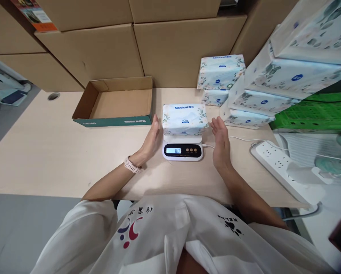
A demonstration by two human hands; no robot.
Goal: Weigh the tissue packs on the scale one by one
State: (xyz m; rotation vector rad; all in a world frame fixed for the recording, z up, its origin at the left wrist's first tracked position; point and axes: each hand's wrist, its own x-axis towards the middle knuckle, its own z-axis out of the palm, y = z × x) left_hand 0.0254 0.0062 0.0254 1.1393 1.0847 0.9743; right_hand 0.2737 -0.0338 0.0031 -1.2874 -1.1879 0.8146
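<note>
1. Pack (184, 120), white, leaf-printed: sits on the scale, between the hands.
2. Scale (182, 149), white: display lit, reading 0.0.
3. Left hand (151, 141): unfolded, palm toward the pack, just beside it, holding nothing; pale band (132, 165) at wrist.
4. Right hand (221, 144): likewise unfolded and unladen, near the pack's other side.
5. Box (110, 122), lidless, green-fronted: near the left hand.
6. Stacked packs (273, 102): beyond the right hand.
7. Power strip (277, 161): far right.
</note>
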